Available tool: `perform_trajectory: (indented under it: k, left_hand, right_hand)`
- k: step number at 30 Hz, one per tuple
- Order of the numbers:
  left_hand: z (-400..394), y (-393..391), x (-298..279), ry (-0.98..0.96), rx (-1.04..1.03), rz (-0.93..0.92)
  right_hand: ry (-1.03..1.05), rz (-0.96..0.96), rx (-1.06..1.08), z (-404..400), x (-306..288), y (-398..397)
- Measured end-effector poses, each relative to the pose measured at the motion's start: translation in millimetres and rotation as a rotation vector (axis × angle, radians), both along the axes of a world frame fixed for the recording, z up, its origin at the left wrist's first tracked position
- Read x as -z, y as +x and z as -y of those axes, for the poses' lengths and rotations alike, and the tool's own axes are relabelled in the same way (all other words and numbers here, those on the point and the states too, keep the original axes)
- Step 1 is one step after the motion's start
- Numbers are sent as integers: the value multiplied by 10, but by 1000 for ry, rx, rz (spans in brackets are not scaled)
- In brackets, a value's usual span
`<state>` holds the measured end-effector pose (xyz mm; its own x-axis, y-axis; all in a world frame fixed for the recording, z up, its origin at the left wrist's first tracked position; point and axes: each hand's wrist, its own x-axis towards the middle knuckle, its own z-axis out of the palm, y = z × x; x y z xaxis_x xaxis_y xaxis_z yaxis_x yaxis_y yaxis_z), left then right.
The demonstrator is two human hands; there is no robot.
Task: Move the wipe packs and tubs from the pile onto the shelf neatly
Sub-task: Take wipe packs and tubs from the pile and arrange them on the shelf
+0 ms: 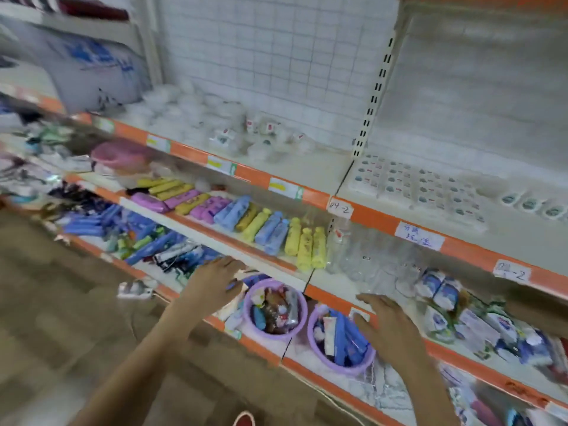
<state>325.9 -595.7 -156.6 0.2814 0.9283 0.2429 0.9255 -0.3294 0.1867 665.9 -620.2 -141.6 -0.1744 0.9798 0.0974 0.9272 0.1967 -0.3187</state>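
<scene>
Both hands out empty over the lower shelf, between picks.

My left hand (215, 279) hovers with fingers spread and relaxed, holding nothing, just left of a purple tub (275, 305) stuffed with small packets; my right hand (385, 322) is likewise loose and empty, above the right rim of a second purple tub (339, 341) on the same shelf (335, 298). A loose heap of blue-and-white wipe packs (442, 290) lies on that shelf just to the right of my right hand, which I judge to be the pile. I'd say I am in the reach phase, nothing gripped yet. Next I need to swing the right hand to the nearest pack and close on it squarely; the view is motion-blurred, so pack edges are hard to read.
</scene>
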Motion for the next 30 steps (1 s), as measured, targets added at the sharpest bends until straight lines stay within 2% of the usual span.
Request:
perform_trajectory:
  k: [4, 7, 14, 18, 24, 30]
  left_hand:
    - [477, -547, -103, -67, -240, 7]
    - [720, -996, -99, -109, -397, 113]
    - [799, -1887, -145, -43, -522, 224]
    - [404, -2430, -202, -18, -540, 192]
    - [-575, -3286, -558, 9, -471, 128]
    - [-1508, -3888, -822, 41, -352, 200]
  right_hand:
    - [-65, -28, -185, -62, 84, -600]
    - [-79, -39, -289, -174, 88, -1086]
    - [-76, -35, -484, -666, -28, -2204]
    - [-55, -53, -485, -1117, -113, -2773]
    - [16, -105, -357, -1989, -473, -3486]
    - [80, -151, -302, -2624, -836, -3948]
